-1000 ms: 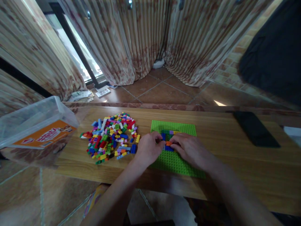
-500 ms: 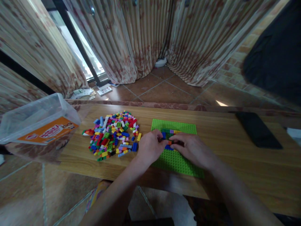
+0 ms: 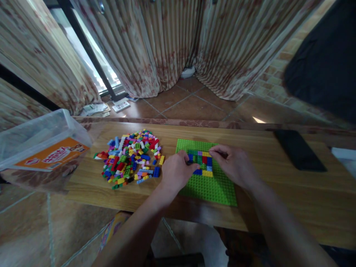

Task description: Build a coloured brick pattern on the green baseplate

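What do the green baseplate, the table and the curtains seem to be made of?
Green baseplate: probably moulded plastic, low sheen, judging by its regular studs.
Table: wood or wood-look laminate, satin, with visible grain and soft reflections.
Curtains: apparently matte fabric, hanging in folds.

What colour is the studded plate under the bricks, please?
The studded plate is bright green; the head view shows it.

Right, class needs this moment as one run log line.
left hand: over left side of brick build; right hand: by build's upper right corner; green baseplate: under build; loose bricks: piled left of baseplate
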The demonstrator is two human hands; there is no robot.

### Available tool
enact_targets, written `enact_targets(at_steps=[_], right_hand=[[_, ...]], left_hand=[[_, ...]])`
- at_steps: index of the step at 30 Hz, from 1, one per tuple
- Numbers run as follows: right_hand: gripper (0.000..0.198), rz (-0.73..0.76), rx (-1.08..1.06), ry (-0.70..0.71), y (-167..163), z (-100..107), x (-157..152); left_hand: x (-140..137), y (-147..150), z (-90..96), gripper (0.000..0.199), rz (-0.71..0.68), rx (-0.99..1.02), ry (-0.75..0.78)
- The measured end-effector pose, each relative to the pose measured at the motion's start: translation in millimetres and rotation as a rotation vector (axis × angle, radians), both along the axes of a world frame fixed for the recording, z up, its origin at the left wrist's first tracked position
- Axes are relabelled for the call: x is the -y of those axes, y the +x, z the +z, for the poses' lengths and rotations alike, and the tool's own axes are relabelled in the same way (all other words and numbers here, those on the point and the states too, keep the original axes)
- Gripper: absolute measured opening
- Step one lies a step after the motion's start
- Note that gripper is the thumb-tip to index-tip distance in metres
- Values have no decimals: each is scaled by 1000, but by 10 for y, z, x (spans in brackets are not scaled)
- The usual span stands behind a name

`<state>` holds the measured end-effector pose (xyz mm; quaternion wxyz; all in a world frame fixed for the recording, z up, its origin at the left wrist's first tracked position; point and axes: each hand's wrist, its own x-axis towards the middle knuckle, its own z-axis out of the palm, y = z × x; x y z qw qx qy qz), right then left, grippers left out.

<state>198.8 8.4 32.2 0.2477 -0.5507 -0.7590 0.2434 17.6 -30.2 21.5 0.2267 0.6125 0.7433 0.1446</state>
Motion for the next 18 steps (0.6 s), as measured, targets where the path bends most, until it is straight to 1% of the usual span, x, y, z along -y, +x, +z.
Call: enact_targets(at_steps=[7,14,16,18], right_hand=[[22,6,-2,-3,-24,7,-5],[22,7,-25,-51,-91,-7,-23],[23,-4,-39,-50,-122,-9,-34],[24,-6,-58,-46,-163,-10,-46]], left_hand=[[-68,13,34,32,-3,-26,-43],[-221,-5,52,35,-60,-46,-156],[-252,-13,74,34,-91,-32,-186],[-258,-14,103,35,-90,-15,-196]])
